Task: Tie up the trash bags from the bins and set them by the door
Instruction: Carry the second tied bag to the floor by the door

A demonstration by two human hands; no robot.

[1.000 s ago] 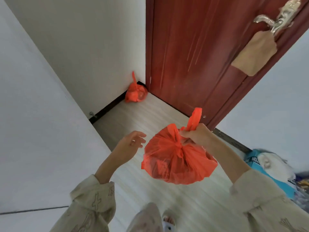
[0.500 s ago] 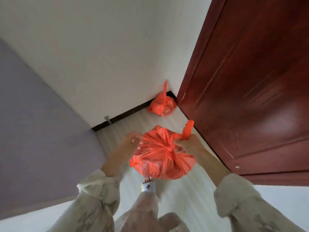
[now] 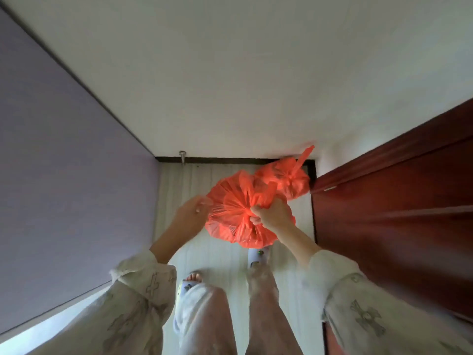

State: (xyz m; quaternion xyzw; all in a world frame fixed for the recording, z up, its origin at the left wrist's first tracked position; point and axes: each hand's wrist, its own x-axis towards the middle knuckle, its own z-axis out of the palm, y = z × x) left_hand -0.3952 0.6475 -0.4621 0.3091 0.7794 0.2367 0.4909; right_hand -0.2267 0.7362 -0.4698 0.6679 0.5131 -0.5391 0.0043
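A tied orange trash bag (image 3: 230, 213) hangs above the floor in front of me. My right hand (image 3: 271, 213) is closed around its knotted neck. My left hand (image 3: 192, 213) rests against the bag's left side with fingers spread, not gripping. A second tied orange bag (image 3: 289, 179) sits on the floor in the corner, against the baseboard and right beside the dark red door (image 3: 396, 201). The held bag overlaps the near edge of the floor bag in this view.
A white wall (image 3: 230, 85) runs ahead with a black baseboard and a metal door stopper (image 3: 182, 156). A purple wall (image 3: 64, 162) closes the left side. The pale wood floor strip (image 3: 217, 257) is narrow. My slippered feet (image 3: 258, 256) stand just below the bag.
I have stepped closer to the corner and my view has tilted down. The held bag now hangs right next to the floor bag, and my left hand still touches its side.
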